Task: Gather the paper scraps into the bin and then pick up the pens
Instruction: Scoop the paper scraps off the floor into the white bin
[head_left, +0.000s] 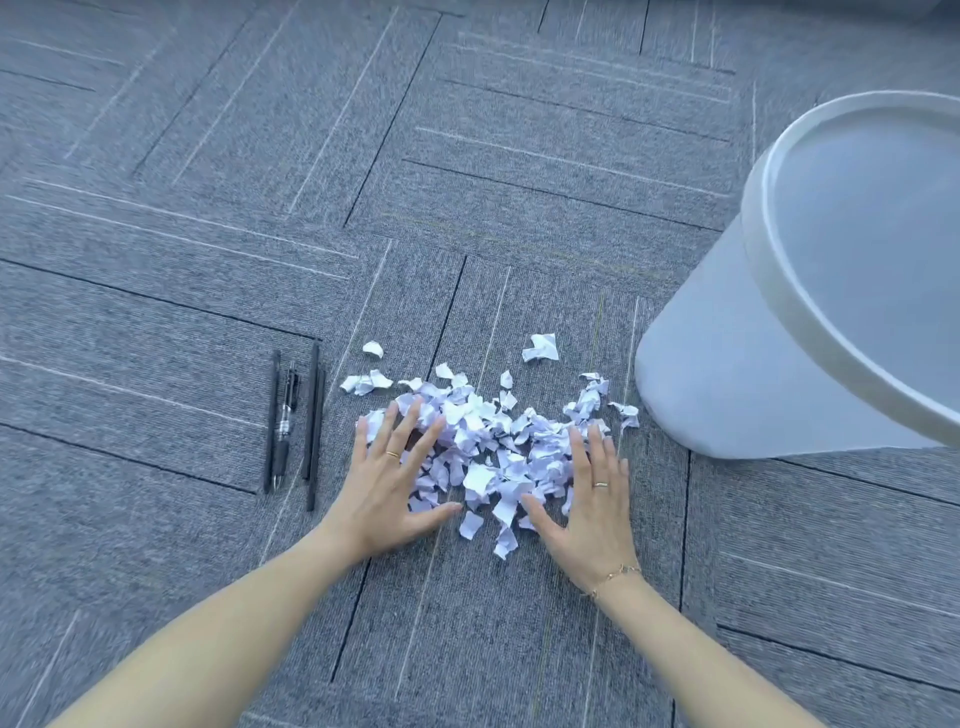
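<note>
A heap of small white paper scraps (488, 447) lies on the grey carpet in front of me. My left hand (392, 483) rests flat on the heap's left side with fingers spread. On the heap's right side my right hand (592, 499) lies flat, fingers straight. A few loose scraps (540, 348) sit farther out beyond the heap. Several black pens (293, 421) lie side by side on the carpet, left of my left hand. The pale translucent bin (727, 374) stands upright to the right of the scraps; its inside looks bare.
Grey carpet tiles (260, 208) with line patterns cover the floor all around. The bin's white rim (779, 291) reaches to the right edge of the view.
</note>
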